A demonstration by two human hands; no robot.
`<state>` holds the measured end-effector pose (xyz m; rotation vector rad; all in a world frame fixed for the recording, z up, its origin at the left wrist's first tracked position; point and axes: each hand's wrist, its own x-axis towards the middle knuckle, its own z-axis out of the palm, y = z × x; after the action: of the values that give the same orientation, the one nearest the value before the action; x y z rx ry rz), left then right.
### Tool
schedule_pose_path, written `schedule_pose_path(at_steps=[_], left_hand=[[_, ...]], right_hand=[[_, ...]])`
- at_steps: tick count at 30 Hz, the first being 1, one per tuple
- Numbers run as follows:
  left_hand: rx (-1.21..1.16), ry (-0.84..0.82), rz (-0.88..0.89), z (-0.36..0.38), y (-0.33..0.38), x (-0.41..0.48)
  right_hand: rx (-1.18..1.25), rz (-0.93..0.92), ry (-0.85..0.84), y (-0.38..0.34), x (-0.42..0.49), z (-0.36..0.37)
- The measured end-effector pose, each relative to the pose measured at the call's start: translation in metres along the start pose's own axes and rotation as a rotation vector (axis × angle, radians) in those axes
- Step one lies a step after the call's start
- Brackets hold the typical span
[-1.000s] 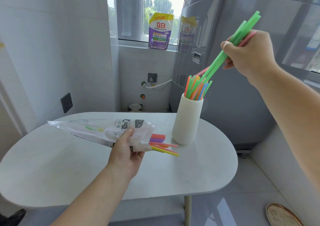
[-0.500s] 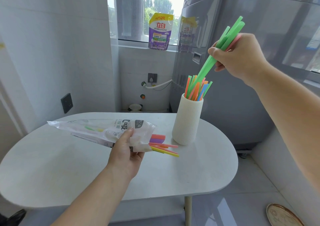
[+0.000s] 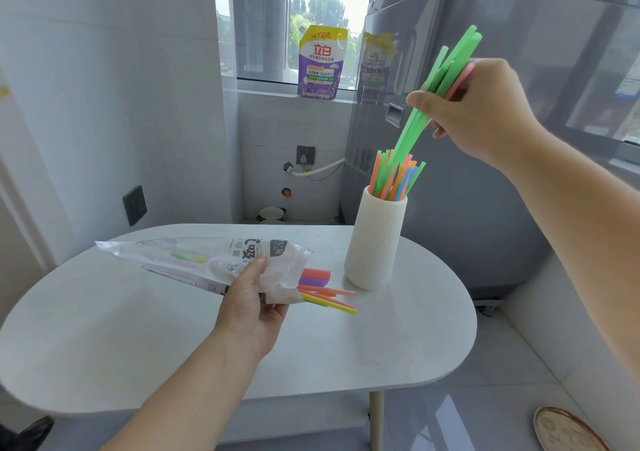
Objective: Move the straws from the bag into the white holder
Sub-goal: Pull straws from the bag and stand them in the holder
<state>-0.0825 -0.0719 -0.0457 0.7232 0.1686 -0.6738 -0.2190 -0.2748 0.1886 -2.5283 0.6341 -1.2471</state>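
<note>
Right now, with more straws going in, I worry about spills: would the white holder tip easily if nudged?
Possibly. The holder is tall and narrow on a smooth table, so a nudge near its rim could tip it. The straws in it fan out, but look too light to matter. Its ribbed wall should give a sure grip.

We see upright straws (image 3: pixel 402 180) packing the mouth of the white holder (image 3: pixel 375 243); entry is from above only. The grey appliance (image 3: pixel 485 225) stands close behind it, and the gap appears narrow. Straw ends (image 3: pixel 316 273) protruding from the bag (image 3: pixel 194 260) lie near its base on the left. Free passage lies over the table (image 3: pixel 346 353) front.
</note>
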Motion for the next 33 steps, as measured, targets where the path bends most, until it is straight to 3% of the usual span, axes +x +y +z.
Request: schedule_pose_path(at_steps=[14,27,33], left_hand=[[-0.009,-0.009,-0.002,0.001,0.001,0.0],[-0.007,0.009,0.002,0.002,0.001,-0.001],[-0.004,0.015,-0.007,0.001,-0.001,0.0]], right_hand=[[-0.074,-0.063,-0.047,-0.012,-0.001,0.013],[0.001,0.197,-0.035,0.013,-0.008,0.04],[-0.043,0.251,-0.132,0.017,-0.01,0.049]])
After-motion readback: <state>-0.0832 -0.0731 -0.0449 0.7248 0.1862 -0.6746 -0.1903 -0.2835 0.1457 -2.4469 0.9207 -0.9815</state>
